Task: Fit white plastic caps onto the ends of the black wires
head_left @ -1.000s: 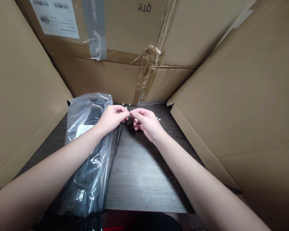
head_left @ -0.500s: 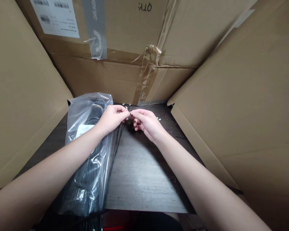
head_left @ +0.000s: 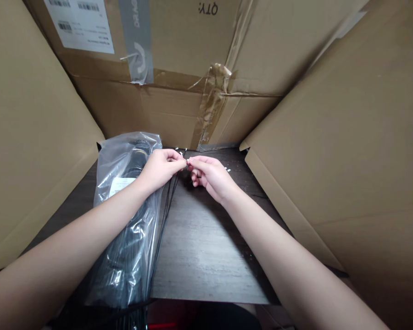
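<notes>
My left hand and my right hand meet fingertip to fingertip over the far part of a dark wooden tabletop. Both are closed in a pinch on the small white-tipped ends of thin black cords. Those cords trail from the pinch down towards me along the table. Under my left forearm lies a clear plastic bag holding a bundle of black cords and a white label.
Large cardboard boxes wall in the table: one on the left, one at the back with a shipping label and torn tape, one on the right. A few small white bits lie beyond my right hand.
</notes>
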{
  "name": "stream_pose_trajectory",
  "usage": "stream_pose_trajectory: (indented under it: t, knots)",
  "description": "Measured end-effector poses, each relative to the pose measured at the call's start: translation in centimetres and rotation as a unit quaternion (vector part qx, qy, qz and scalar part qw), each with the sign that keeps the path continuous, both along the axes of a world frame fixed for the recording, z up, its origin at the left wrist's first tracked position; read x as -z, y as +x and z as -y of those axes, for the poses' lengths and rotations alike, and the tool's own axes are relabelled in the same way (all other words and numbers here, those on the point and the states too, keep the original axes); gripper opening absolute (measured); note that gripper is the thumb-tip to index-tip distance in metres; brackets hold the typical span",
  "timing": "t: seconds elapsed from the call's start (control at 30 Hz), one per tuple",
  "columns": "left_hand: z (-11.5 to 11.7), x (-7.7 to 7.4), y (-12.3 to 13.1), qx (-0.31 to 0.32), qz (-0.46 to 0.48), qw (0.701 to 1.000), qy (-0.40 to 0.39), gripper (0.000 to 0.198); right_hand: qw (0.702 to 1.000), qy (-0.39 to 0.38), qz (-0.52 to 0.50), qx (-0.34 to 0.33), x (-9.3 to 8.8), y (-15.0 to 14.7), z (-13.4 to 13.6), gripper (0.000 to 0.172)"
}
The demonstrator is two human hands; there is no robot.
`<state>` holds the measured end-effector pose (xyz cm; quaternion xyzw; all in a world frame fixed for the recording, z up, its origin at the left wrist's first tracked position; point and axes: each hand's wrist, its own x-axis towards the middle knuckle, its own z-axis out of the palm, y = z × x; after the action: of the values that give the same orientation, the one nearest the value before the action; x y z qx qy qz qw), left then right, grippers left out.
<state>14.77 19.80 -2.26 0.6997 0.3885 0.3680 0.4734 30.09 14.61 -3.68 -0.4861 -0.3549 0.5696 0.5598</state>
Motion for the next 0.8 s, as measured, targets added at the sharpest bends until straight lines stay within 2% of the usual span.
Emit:
stream_pose_trajectory:
  t: [0.33,0.6,0.8]
  knots:
    - [0.02,-0.08,-0.06,-0.013,-0.024,1.000,0.009,0.015,0.999,0.024,0.034,0.019,-0.05,-0.31,0.22,0.034]
    - [0.04,0.06,-0.05,-0.011,-0.018,1.000,0.010,0.014,0.984,0.079,0.147,0.060,0.31,-0.39,0.01,0.036]
    - [0.21,-0.28,0.07,0.009,0.007,1.000,0.001,0.012,0.987,0.078,0.126,0.057,0.61,-0.22,-0.14,0.035]
